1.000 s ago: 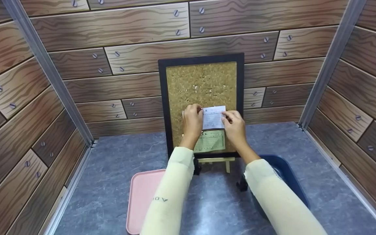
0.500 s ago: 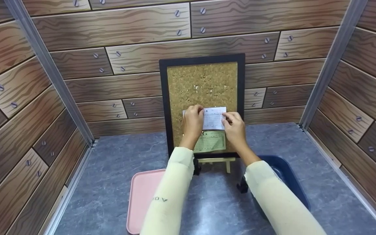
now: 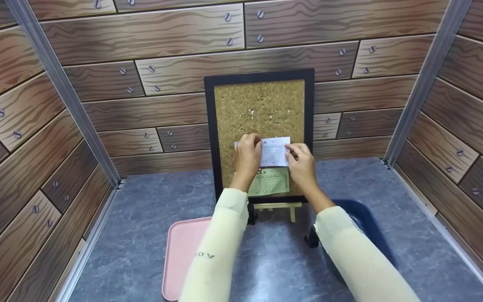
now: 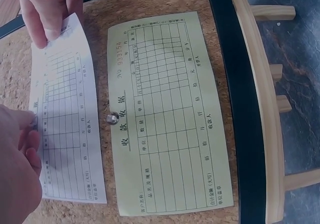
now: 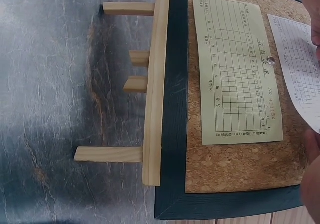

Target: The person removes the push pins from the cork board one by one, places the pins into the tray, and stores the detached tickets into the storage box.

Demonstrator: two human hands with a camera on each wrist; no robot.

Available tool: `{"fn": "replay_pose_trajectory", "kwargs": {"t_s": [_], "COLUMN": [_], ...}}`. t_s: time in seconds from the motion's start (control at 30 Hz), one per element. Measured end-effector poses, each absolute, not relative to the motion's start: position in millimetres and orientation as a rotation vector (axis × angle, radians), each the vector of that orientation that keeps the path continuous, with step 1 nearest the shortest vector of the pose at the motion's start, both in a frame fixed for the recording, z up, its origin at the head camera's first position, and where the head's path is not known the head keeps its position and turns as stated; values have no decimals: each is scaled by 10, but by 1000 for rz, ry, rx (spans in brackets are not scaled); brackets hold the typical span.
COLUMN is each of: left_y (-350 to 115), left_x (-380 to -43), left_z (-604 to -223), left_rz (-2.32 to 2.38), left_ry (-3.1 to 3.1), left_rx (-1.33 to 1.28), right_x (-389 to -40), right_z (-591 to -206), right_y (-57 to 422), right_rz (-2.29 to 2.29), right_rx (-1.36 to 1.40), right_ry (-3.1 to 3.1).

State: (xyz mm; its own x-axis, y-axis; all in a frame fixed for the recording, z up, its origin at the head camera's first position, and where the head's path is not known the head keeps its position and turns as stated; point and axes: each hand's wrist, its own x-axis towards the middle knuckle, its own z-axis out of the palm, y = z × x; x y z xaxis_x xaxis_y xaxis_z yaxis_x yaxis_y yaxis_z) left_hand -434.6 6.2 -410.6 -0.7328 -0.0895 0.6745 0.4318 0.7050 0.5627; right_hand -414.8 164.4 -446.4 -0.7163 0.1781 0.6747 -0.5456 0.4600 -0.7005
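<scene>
A white receipt slip [image 3: 274, 152] lies against the cork board [image 3: 262, 100], above a pale green receipt slip [image 4: 165, 119]. The green slip is fixed at its top middle by a clear push pin [image 4: 112, 118]. My left hand [image 3: 247, 157] is at the white slip's upper middle, thumb and fingers pinching what looks like another small clear push pin, mostly hidden by the fingertips. With thumb and fingers, my right hand [image 3: 302, 163] pinches the slip's right edge, which lifts slightly off the cork in the left wrist view.
A black frame [image 3: 209, 138] borders the board, which stands on a small wooden easel [image 5: 152, 89]. On the grey table, a pink tray [image 3: 183, 251] is at left and a dark blue tray [image 3: 375, 230] at right, partly behind the right sleeve. Wood-patterned panels [image 3: 174, 54] surround the table.
</scene>
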Motion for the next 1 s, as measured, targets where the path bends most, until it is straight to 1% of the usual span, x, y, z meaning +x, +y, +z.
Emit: {"fn": "replay_pose_trajectory", "kwargs": {"t_s": [0.27,0.5,1.0], "left_y": [48,53,69], "left_x": [-4351,-4363,-4338], "left_z": [-4138,-4116,-4109], "left_rz": [-975,-895,-857], "left_ry": [-2214,-2182,-2201], "left_rx": [-260,-303,-275], "right_x": [-4147,-4155,-4136], "right_z": [-4477,-4498,-4479], "right_y": [1650,1637,1641], "right_rz": [1298,1319,1338], "right_rx": [316,324,325], "right_ry": [-1988,-1966,-1965]}}
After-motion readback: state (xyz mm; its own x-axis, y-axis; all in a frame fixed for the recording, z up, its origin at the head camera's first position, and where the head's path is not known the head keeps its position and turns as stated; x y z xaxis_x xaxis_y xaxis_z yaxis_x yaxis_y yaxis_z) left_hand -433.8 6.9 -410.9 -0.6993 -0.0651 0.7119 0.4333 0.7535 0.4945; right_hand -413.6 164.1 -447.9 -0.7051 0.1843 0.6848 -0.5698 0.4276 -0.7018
